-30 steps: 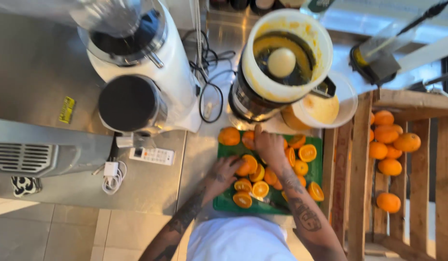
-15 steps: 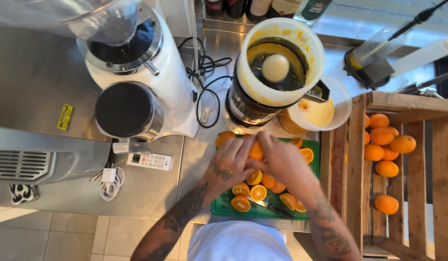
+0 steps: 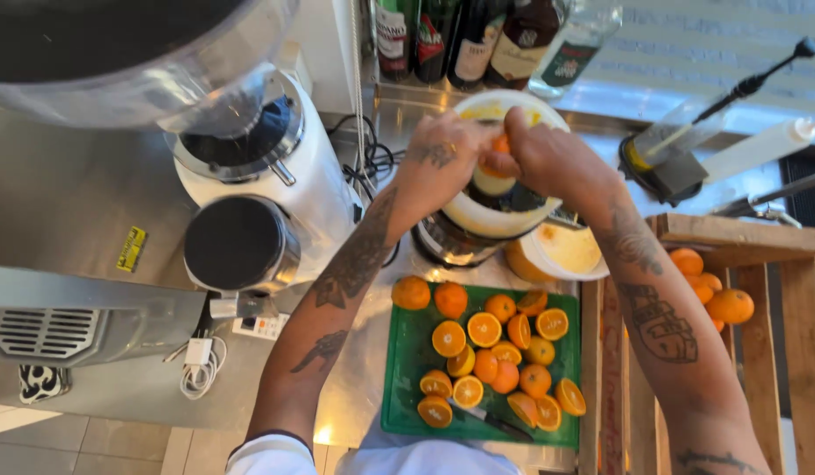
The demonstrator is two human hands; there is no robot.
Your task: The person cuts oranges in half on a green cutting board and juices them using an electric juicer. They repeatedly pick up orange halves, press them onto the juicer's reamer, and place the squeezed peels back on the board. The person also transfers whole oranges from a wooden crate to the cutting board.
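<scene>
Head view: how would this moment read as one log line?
left hand: on orange half | right hand: same half | over round white juicer | green cutting board: cut oranges

A bar counter: coffee grinder (image 3: 249,185), liquor bottles (image 3: 460,35), citrus juicer (image 3: 495,211).

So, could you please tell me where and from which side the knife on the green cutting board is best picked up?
Take the knife by its dark handle, which seems to be the right-hand end near the board's front edge. Come from above at the front of the green cutting board: the knife lies flat, and orange halves crowd its far side, while the near side is free. Which end is the handle is hard to make out.
</scene>
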